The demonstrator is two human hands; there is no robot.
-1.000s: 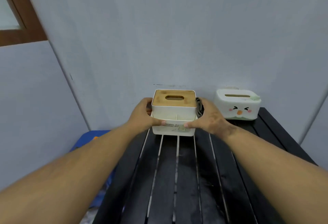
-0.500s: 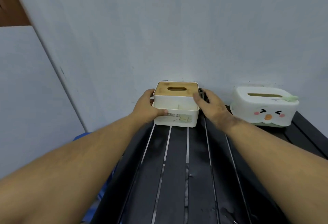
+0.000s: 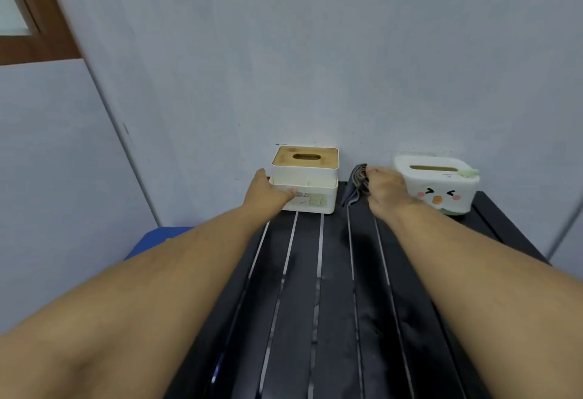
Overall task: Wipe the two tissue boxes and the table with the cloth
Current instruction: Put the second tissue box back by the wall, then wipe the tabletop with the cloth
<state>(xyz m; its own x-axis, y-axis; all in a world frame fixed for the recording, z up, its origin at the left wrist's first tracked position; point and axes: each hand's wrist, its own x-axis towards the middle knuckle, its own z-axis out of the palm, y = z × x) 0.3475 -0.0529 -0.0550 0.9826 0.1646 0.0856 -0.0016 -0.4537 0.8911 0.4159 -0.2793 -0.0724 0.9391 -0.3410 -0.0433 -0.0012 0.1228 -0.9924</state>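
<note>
From the head camera, much of the right hand's (image 3: 386,190) fingers are hidden behind its own back, and only the upper folds of the grey cloth (image 3: 358,185) show beside it, so how the cloth is folded is hard to make out. The left hand's (image 3: 268,195) fingers are likewise out of sight behind the wooden-lidded tissue box (image 3: 306,182); only its thumb shows, lying along the box's front face. That hand holds the box's left side, thumb in front, wrist straight and forearm reaching forward from the near-left. The right hand grips the cloth, bunched and hanging from its fingertips, in the gap between the two boxes near the far edge of the black slatted table (image 3: 315,304). The wooden-lidded box stands at the table's far edge towards the left corner, against the wall. The white tissue box with a face (image 3: 438,187) stands at the far right corner, partly covered at its lower left by the right wrist. A blue object (image 3: 151,240) shows beyond the table's left edge, mostly hidden by the left forearm.
</note>
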